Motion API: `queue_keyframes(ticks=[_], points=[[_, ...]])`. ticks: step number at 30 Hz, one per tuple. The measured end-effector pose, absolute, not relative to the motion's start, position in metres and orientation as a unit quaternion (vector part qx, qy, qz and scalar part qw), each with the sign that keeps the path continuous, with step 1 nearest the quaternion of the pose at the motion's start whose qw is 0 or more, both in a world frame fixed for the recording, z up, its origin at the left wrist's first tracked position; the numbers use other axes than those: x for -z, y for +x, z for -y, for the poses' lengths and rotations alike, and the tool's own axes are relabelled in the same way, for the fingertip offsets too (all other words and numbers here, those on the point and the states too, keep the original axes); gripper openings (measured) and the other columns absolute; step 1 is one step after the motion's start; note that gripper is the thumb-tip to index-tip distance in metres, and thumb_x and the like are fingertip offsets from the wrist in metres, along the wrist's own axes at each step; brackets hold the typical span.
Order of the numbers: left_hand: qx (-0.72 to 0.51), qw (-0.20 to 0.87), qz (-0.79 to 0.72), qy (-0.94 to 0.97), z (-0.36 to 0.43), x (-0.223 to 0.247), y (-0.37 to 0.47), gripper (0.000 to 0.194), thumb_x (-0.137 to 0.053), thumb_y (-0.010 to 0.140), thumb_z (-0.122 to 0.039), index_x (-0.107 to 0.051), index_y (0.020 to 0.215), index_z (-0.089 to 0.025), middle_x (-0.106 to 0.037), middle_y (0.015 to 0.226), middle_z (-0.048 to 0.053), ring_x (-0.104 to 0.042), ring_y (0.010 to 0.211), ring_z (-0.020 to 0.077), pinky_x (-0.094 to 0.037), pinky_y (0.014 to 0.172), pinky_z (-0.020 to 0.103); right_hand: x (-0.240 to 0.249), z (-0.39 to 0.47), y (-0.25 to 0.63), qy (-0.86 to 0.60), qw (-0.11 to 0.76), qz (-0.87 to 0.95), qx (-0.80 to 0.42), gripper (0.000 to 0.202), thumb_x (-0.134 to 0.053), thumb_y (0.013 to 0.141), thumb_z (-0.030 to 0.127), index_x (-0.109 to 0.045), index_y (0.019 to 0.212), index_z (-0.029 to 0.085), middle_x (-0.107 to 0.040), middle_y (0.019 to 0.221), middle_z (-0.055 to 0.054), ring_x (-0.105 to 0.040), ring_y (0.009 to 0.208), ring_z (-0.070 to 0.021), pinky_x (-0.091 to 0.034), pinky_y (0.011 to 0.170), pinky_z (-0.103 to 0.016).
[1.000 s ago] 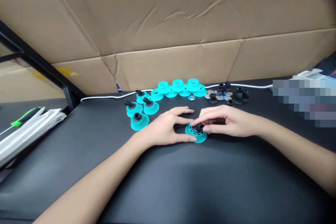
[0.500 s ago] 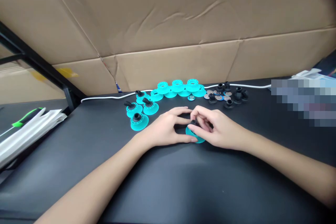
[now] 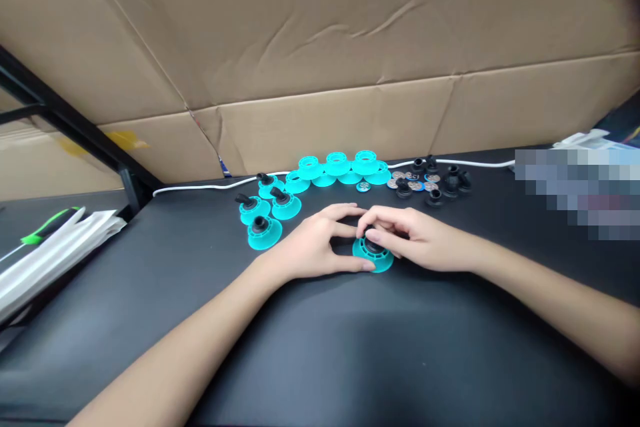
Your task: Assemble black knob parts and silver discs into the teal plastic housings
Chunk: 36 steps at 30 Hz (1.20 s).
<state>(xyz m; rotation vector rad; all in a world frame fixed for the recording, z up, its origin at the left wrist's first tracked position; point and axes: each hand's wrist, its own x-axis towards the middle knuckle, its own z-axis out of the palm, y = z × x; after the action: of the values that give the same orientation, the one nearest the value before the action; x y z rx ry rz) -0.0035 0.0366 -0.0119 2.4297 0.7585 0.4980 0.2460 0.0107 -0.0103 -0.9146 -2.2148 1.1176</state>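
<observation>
A turquoise flared plastic ring [image 3: 377, 265] stands on the black table in front of me. My left hand [image 3: 320, 243] grips it from the left, thumb at the near side and fingers reaching round the far side. Set in the ring's middle is a black knobbed plastic piece [image 3: 374, 247]. My right hand [image 3: 407, 237] pinches the top of that piece between thumb and bent fingers, which partly hide it. To the left are several turquoise rings with black pieces in them, the closest being one ring [image 3: 266, 235] with its black stem upright.
Stacked turquoise rings [image 3: 337, 165] stand along the cardboard wall [image 3: 340, 123]. Right of them lie several round metallic discs [image 3: 415, 185] and loose black pieces [image 3: 453, 180]. A white cable [image 3: 210, 186] runs behind. At left are a green-black screwdriver [image 3: 50, 225] and white packets [image 3: 65, 260].
My right hand has shifted its fingers on the black piece and turned, uncovering more of the turquoise ring's top. My left hand has stayed in place.
</observation>
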Motion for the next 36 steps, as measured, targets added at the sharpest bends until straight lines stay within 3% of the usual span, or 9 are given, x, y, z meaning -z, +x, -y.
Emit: queue_keyframes(ticks=[3,8,15,21,24,27,31,33,36], points=[[-0.183,0.27,-0.278,0.903,-0.037,0.012,-0.004,0.052,-0.087,0.085,-0.052,-0.077,0.133,-0.036,-0.056,0.161,0.007,-0.05,0.152,0.0347,-0.045,0.126,0.053,0.012,-0.017,0.255,-0.319,0.219,0.796,-0.466,0.032,-0.05,0.111,0.049,-0.062,0.125,0.023,-0.058,0.071,0.005,-0.058,0.062,-0.0136,-0.048,0.06,-0.026],[-0.168,0.259,-0.286,0.907,-0.037,0.012,-0.005,0.056,-0.086,0.085,-0.053,-0.074,0.137,-0.038,-0.053,0.164,0.006,-0.049,0.153,0.0341,-0.044,0.127,0.052,0.012,-0.015,0.254,-0.352,0.247,0.761,-0.486,0.032,-0.064,0.103,0.053,-0.053,0.105,0.023,-0.07,0.079,0.001,-0.064,0.061,-0.0143,-0.05,0.059,-0.028],[-0.171,0.242,-0.289,0.91,-0.036,0.014,-0.005,0.058,-0.084,0.085,-0.057,-0.074,0.138,-0.035,-0.054,0.163,0.007,-0.05,0.153,0.0344,-0.044,0.127,0.051,0.001,-0.007,0.247,-0.358,0.238,0.886,-0.175,0.032,-0.063,0.103,0.041,-0.051,0.079,0.023,-0.059,0.07,0.001,-0.051,0.059,-0.015,-0.033,0.057,-0.03],[-0.179,0.235,-0.278,0.914,-0.037,0.017,-0.007,0.053,-0.083,0.086,-0.057,-0.077,0.134,-0.035,-0.056,0.161,0.007,-0.05,0.152,0.0336,-0.043,0.128,0.051,0.008,0.001,0.237,-0.386,0.263,0.882,-0.066,0.032,-0.062,0.101,0.035,-0.053,0.072,0.024,-0.058,0.064,-0.002,-0.051,0.057,-0.0177,-0.026,0.056,-0.034],[-0.174,0.242,-0.28,0.913,-0.038,0.016,-0.007,0.055,-0.083,0.086,-0.057,-0.075,0.136,-0.035,-0.055,0.162,0.008,-0.049,0.153,0.034,-0.043,0.127,0.051,0.009,0.0,0.239,-0.387,0.271,0.869,-0.146,0.028,-0.068,0.099,0.04,-0.055,0.08,0.023,-0.059,0.068,0.0,-0.052,0.06,-0.0162,-0.033,0.056,-0.031],[-0.167,0.255,-0.275,0.912,-0.038,0.012,-0.007,0.057,-0.086,0.085,-0.053,-0.075,0.138,-0.035,-0.054,0.163,0.008,-0.047,0.154,0.0348,-0.043,0.127,0.051,0.009,-0.008,0.248,-0.35,0.261,0.837,-0.33,0.026,-0.074,0.097,0.045,-0.062,0.102,0.023,-0.064,0.078,0.002,-0.056,0.064,-0.0145,-0.044,0.059,-0.027],[-0.154,0.261,-0.274,0.913,-0.039,0.008,-0.009,0.055,-0.088,0.084,-0.05,-0.075,0.136,-0.036,-0.054,0.163,0.006,-0.047,0.154,0.0348,-0.042,0.128,0.052,0.01,-0.022,0.263,-0.293,0.211,0.772,-0.523,0.033,-0.066,0.103,0.048,-0.074,0.121,0.021,-0.075,0.1,-0.005,-0.069,0.076,-0.0149,-0.058,0.072,-0.029],[-0.145,0.26,-0.271,0.915,-0.039,0.007,-0.011,0.054,-0.087,0.085,-0.049,-0.075,0.136,-0.037,-0.054,0.164,0.006,-0.047,0.155,0.0343,-0.042,0.128,0.051,0.01,-0.026,0.268,-0.275,0.191,0.755,-0.564,0.036,-0.067,0.102,0.046,-0.075,0.129,0.022,-0.076,0.112,-0.008,-0.073,0.083,-0.0158,-0.061,0.079,-0.031],[-0.137,0.256,-0.263,0.92,-0.039,0.006,-0.012,0.053,-0.087,0.086,-0.05,-0.076,0.136,-0.034,-0.052,0.165,0.007,-0.045,0.156,0.0344,-0.041,0.129,0.051,0.01,-0.028,0.27,-0.272,0.185,0.754,-0.568,0.036,-0.071,0.1,0.044,-0.077,0.129,0.024,-0.077,0.113,-0.007,-0.074,0.085,-0.0166,-0.062,0.08,-0.03]])
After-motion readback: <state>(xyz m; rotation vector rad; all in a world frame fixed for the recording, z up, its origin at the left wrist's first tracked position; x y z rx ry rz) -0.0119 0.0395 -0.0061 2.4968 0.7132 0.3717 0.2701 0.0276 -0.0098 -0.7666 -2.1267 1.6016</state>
